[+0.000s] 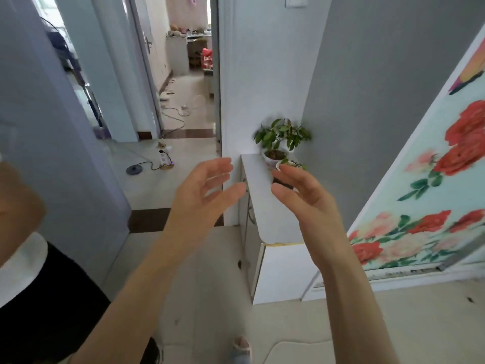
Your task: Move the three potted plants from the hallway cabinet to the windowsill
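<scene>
Both hands are raised in front of the person, palms facing each other, reaching toward a white hallway cabinet (265,195) that stands against the grey wall on the right. The left hand (207,190) has its grip wide open, fingers spread and curved, holding nothing. The right hand (301,193) is likewise open and empty, fingertips near the cabinet's top.

At the far end of the cabinet top stands a leafy potted plant (282,135) in a pale patterned pot. Just near of it a second, smaller plant (294,163) shows only as a few leaves and a bit of rim behind the right hand's fingertips.

Progress appears to be at an early or middle stage: at least two plants remain on the cabinet and neither is grasped. A third plant cannot be made out; it may be hidden by the right hand or already moved. No windowsill is in view. The picture is motion-blurred, so pot details are uncertain.
</scene>
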